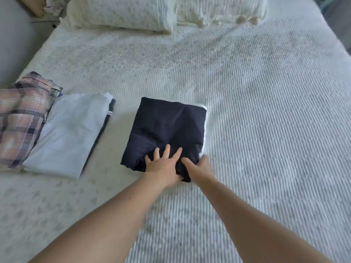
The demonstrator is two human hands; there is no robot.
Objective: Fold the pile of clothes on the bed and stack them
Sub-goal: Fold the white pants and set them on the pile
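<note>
- Head view: the dark folded garment [165, 130] lies in the middle of the bed [266, 111], with a sliver of white cloth [204, 118] showing along its right edge, so it seems to sit on something white.
- My left hand [161, 166] rests flat on its near edge, fingers spread and straight, pressing rather than gripping.
- My right hand [199, 168] is at the near right corner, thumb on top; the other fingers are out of sight at the edge, so I cannot tell whether they pinch the cloth or only lie against it.
- To my left, well apart, a pale folded shirt [66, 133] lies on a dark piece, with a plaid garment [20, 114] bunched beside and partly on it.
- Two pillows [121, 12] sit at the head of the bed.
- I judge I am smoothing this last fold. Next, I would need both hands under the dark garment to carry it flat onto the pale shirt, then tackle the plaid one.
</note>
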